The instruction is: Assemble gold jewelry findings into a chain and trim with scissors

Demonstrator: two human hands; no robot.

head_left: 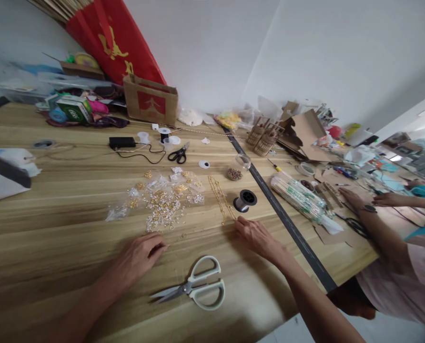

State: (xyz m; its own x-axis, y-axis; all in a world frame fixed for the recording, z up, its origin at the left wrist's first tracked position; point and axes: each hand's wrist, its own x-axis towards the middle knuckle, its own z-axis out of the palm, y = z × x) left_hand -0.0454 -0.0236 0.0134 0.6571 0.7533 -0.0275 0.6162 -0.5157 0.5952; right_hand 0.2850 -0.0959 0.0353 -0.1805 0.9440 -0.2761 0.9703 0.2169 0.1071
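On wood-grain table | pale wall behind | left grip pinching fine chain | right grip pinching gold chain

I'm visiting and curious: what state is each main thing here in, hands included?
left hand: pinching a thin strand
right hand: curled, fingertips at the gold chain
gold chain: laid out, doubled
pale scissors: flat, blades parted
black scissors: flat, blade gap unclear
spool: standing upright
beads: loose, spread out
bead tub: holding beads
paper bag: upright, open-topped
stick pack: wrapped in plastic
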